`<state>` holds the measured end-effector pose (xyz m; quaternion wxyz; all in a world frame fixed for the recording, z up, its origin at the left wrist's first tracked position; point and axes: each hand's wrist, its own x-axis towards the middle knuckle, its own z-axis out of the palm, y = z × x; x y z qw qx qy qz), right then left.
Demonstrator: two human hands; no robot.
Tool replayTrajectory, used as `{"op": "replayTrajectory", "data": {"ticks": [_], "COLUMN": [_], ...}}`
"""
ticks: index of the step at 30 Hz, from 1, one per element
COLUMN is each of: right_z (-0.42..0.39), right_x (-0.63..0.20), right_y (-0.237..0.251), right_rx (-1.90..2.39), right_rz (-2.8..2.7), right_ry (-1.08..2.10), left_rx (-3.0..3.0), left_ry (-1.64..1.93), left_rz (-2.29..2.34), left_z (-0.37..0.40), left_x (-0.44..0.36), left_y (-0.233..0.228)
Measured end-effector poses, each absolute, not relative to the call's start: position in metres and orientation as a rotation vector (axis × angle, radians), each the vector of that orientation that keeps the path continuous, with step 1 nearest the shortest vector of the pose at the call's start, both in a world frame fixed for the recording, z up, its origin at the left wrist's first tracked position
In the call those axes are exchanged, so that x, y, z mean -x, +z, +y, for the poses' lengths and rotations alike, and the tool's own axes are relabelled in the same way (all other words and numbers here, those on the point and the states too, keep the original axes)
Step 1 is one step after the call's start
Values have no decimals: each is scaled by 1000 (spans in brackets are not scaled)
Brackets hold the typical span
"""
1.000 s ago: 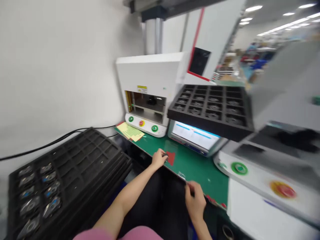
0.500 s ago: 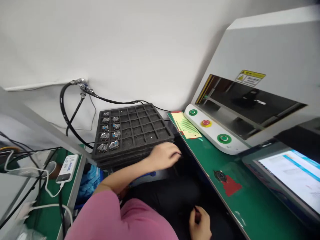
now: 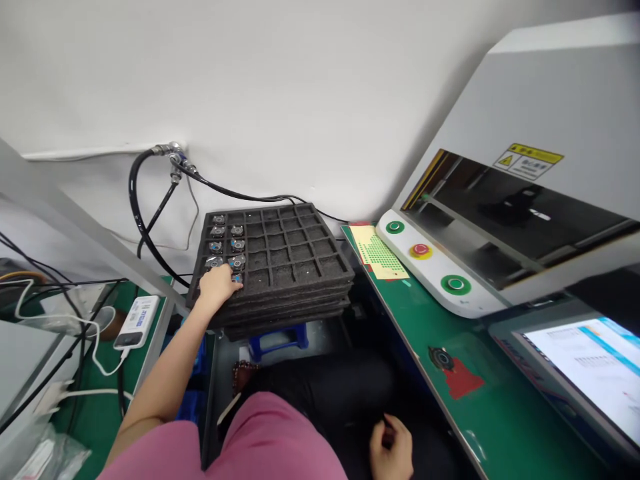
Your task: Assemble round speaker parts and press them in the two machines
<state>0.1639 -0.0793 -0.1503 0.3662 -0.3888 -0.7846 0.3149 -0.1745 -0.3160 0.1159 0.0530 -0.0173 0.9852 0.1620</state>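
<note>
My left hand (image 3: 218, 288) is at the near left corner of a black foam tray (image 3: 295, 275), fingers bent down round a small round metal part there. The hand covers most of that part, and its fingertips are partly hidden. My thumb lies by a neighbouring metal part (image 3: 237, 279) with a blue spot. Similar round metal parts (image 3: 237, 245) sit in the two left columns of pockets. Low over my dark-trousered lap, my right hand (image 3: 393, 452) is curled with thumb and fingers together; whatever it may hold is too dark to make out.
More foam trays (image 3: 290, 313) are stacked underneath. On the right green bench (image 3: 425, 327) stand a machine with a button panel (image 3: 430, 267) and a screen (image 3: 585, 360); another round part (image 3: 441, 359) lies beside red tape (image 3: 463, 383). A white power bank (image 3: 137, 322) and cables are at left.
My left hand has moved left from the tray's near right side to the parts at its near left corner. The right hand stays curled over my lap. The view has shifted slightly.
</note>
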Motion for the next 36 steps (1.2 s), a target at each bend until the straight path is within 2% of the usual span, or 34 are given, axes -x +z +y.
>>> {"op": "replayTrajectory", "data": {"ticks": [6,10,14,17,26,30,36], "right_z": [-78,-79,-76,-67,-64,-47,27], "right_x": [-145,-116,-97,-96,-143,-174,-214], "right_y": [-110,-48,11,28,14,-1,-44], "right_rx": [939,861,861,945,1094,1152,1405], "right_rz": [-1929,-1851,-1786,-1707,-1562,-1582,-1612], "right_ry": [891,942,919,832,526,539,627], "left_rx": [-5,-326,-474,-503,-299,-164,-152], "left_ry": [1018,1388,1414,1353,1066,1029,1072], "left_rz": [2794,2215,1636,1380,1030,977,945], "left_z": [-305,-231,-151,-111,-60,-45,-18], "left_x": [162,116,59,25,-18,-13,-22], "left_y": [130,113,83,65,35,27,3]}}
